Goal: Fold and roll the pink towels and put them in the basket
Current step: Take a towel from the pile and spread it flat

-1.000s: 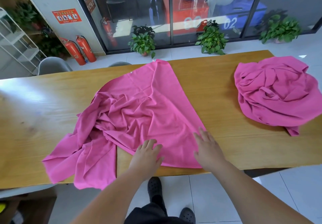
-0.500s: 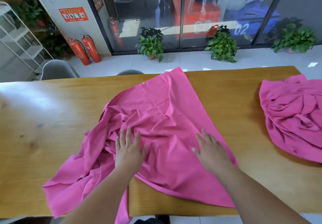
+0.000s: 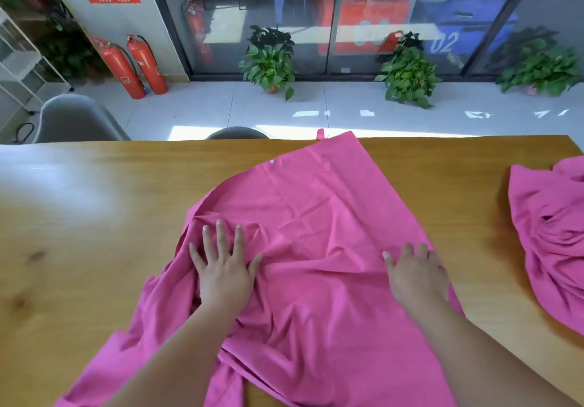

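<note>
A large pink towel [image 3: 316, 210] lies spread and wrinkled across the middle of the wooden table [image 3: 79, 217], one corner reaching the far edge. My left hand [image 3: 224, 270] presses flat on its bunched left part, fingers spread. My right hand [image 3: 417, 273] rests flat on the towel's right side near its edge. A second pink towel [image 3: 550, 232] sits crumpled at the table's right end, apart from both hands. No basket is in view.
Two grey chairs [image 3: 76, 118] stand behind the table's far side. Beyond them are red fire extinguishers [image 3: 132, 65], potted plants [image 3: 271, 62] and glass doors. A white shelf stands at far left.
Both hands slid forward over the towel, away from the near edge, smoothing it. The view moved closer and left, so the second towel shifted toward the right border.
</note>
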